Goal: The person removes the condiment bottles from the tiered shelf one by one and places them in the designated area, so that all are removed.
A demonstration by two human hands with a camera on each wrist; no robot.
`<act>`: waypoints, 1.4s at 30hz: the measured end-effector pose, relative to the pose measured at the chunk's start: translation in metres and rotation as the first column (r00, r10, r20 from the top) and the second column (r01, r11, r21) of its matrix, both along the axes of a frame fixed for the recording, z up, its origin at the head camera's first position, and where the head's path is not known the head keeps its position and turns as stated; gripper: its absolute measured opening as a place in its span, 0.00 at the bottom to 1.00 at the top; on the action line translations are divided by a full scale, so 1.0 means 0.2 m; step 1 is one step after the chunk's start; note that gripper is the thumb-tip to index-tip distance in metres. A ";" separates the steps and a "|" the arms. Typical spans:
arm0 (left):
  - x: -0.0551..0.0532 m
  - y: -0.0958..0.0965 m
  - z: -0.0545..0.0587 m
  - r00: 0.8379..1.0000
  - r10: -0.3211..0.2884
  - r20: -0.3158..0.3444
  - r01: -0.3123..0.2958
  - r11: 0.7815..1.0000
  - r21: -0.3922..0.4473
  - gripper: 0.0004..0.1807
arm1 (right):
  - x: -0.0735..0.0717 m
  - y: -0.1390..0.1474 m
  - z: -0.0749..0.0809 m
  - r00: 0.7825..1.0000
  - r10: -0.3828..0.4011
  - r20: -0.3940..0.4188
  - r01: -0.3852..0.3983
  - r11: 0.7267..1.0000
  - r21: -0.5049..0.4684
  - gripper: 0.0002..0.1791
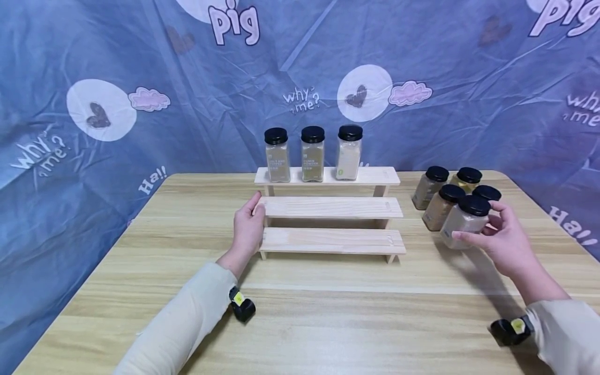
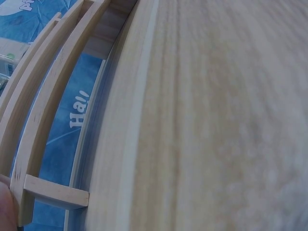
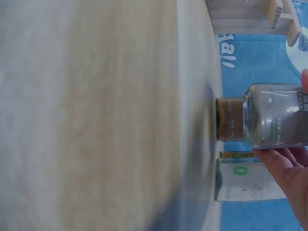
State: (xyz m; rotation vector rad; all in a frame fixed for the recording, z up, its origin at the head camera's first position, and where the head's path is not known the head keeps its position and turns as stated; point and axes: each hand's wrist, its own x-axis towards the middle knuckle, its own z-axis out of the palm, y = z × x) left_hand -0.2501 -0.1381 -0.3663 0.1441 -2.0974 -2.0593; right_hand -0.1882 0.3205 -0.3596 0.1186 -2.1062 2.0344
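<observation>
A three-tier wooden rack (image 1: 333,207) stands on the table, three black-lidded spice jars in a row on its top tier: a salt and pepper jar (image 1: 278,162), a cumin powder jar (image 1: 313,161) and a pale powder jar (image 1: 348,160). My left hand (image 1: 248,226) grips the rack's left end at the middle tier; in the left wrist view only a bit of it shows. On the right, my right hand (image 1: 506,239) holds a glass spice jar (image 1: 461,225) between thumb and fingers. The right wrist view shows that jar's base (image 3: 255,115) raised off the tabletop.
Several other black-lidded jars cluster behind the held one, among them a brown powder jar (image 1: 438,212), a grey-brown jar (image 1: 425,190) and a yellowish jar (image 1: 465,183). The wooden table (image 1: 319,323) meets a blue printed cloth (image 1: 211,120) at the back.
</observation>
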 end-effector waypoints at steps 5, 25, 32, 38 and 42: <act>0.00 0.00 0.00 1.000 -0.007 0.000 0.007 1.000 -0.001 0.25 | -0.02 0.00 -0.04 0.999 0.035 -0.024 -0.036 0.997 -0.068 0.41; -0.01 0.00 0.00 1.000 0.008 0.010 -0.008 1.000 -0.007 0.25 | -0.05 -0.01 -0.11 0.996 0.071 -0.047 -0.075 0.993 -0.091 0.43; -0.01 0.00 0.00 1.000 0.016 0.016 -0.016 1.000 -0.018 0.25 | -0.03 -0.01 -0.10 0.999 0.050 -0.003 -0.050 0.997 -0.063 0.42; -0.01 0.00 0.00 1.000 0.015 0.012 -0.015 1.000 -0.005 0.25 | -0.03 -0.01 -0.09 0.999 0.030 0.045 -0.029 0.999 -0.019 0.42; -0.01 0.00 0.00 1.000 0.004 0.002 -0.004 1.000 -0.001 0.25 | -0.03 -0.01 -0.06 0.998 0.008 0.063 -0.021 0.977 0.211 0.47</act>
